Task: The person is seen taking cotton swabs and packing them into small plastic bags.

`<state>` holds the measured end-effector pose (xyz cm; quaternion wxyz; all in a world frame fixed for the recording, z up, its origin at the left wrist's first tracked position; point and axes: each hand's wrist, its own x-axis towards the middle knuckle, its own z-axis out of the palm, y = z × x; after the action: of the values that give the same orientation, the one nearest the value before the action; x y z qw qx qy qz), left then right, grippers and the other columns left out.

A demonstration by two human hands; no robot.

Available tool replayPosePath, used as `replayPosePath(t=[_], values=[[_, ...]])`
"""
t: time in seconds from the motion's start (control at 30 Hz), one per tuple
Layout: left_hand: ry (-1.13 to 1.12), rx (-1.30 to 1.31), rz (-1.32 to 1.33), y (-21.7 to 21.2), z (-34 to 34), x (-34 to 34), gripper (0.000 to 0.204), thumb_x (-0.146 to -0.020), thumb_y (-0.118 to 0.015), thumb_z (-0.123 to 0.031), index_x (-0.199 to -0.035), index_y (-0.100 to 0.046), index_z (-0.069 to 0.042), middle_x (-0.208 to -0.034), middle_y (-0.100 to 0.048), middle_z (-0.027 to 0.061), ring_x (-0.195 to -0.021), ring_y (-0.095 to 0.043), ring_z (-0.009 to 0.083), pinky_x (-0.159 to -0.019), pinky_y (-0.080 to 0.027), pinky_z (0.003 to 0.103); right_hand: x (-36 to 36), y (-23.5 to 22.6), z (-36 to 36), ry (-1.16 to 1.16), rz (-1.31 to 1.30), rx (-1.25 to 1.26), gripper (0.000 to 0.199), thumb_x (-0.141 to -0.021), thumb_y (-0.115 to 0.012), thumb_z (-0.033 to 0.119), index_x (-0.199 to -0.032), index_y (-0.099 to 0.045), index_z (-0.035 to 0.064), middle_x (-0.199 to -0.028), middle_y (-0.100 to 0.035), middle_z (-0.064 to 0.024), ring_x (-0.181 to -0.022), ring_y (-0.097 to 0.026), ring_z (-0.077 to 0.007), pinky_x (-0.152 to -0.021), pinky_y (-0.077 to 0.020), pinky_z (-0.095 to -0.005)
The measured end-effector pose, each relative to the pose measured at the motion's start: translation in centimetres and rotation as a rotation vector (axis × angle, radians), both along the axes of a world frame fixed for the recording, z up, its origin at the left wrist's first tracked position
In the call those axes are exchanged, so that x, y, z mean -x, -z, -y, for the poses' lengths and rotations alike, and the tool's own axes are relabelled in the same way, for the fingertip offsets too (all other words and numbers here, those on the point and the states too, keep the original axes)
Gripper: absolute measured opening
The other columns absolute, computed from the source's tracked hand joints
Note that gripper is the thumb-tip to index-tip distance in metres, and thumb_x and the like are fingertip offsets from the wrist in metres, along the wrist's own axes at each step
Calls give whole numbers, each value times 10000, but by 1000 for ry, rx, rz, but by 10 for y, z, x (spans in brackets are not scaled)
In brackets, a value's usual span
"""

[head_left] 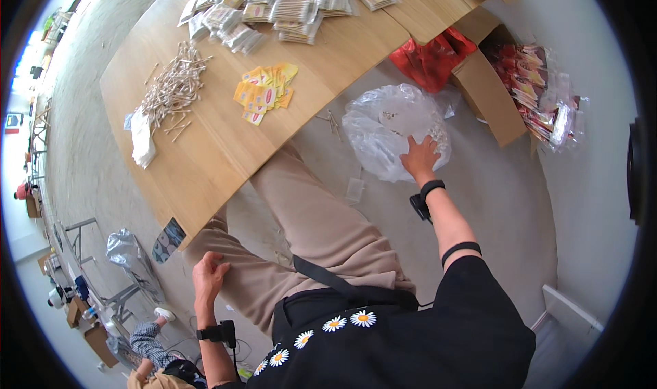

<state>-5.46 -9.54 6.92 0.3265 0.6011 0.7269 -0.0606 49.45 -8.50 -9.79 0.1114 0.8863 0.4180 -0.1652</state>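
My right hand (pixel 420 159) reaches down to a transparent plastic bag (pixel 373 125) on the floor to the right of the table. Its fingers are apart and touch the near side of the bag, with nothing seen in them. Small pale bits show inside the bag; I cannot make out what they are. Beside my thigh, below the table corner, my left hand (pixel 209 274) hangs with curled fingers and nothing visible in it. On the table lie a loose heap of cotton swabs (pixel 174 88), a spread of yellow printed cards (pixel 265 91) and a white glove or cloth (pixel 142 139).
Many small packs of cotton swabs (pixel 294 12) cover the far part of the wooden table (pixel 226 142). A red bag (pixel 432 59) and an open cardboard box (pixel 487 98) with red packages (pixel 540 94) stand at right. A few loose swabs lie on the floor. Another person (pixel 154 348) is at lower left.
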Motion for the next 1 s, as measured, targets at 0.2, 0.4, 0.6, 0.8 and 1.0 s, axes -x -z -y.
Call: replayPosePath(t=[0.2,0.4,0.6,0.8,1.0], values=[[-4,63,-39,-1,-15,-11,280,-757,-753,-179,-988,-680,-38,-706,-656,124,-677,-648,238,-661,-507,364,-25,19,-31,84,76,-223,686,-718,-810,284,-1310,-513,104,-1313,-470,-200,-1195,-476,-410,-950,-423,-527],[18,57,-48,-10,-23,-26,275,-759,-752,-174,-985,-679,-35,-723,-666,125,-694,-655,245,-676,-512,362,-93,68,-52,185,83,-757,436,-753,-770,229,-1137,-619,88,-1157,-606,-155,-1096,-580,-329,-900,-443,-445],[23,66,-53,-7,-25,-24,294,-755,-754,-176,-997,-678,-27,-755,-682,140,-730,-669,264,-701,-518,373,-133,42,-48,432,-435,-1155,157,-812,-619,154,-871,-681,22,-752,-639,-99,-733,-626,-226,-660,-461,-354],[112,80,38,-2,-33,-32,317,-759,-753,-159,-1025,-668,-8,-754,-677,142,-714,-659,240,-685,-511,355,-144,-23,-37,679,-732,-1231,191,-854,-541,177,-843,-635,11,-703,-548,-15,-593,-505,-140,-541,-400,-301],[168,169,238,-12,-40,-64,290,-785,-717,-87,-1048,-652,18,-708,-629,114,-654,-594,179,-634,-477,308,-133,-67,-49,693,-775,-1314,147,-880,-533,213,-835,-599,89,-726,-494,30,-625,-461,-80,-534,-379,-257]])
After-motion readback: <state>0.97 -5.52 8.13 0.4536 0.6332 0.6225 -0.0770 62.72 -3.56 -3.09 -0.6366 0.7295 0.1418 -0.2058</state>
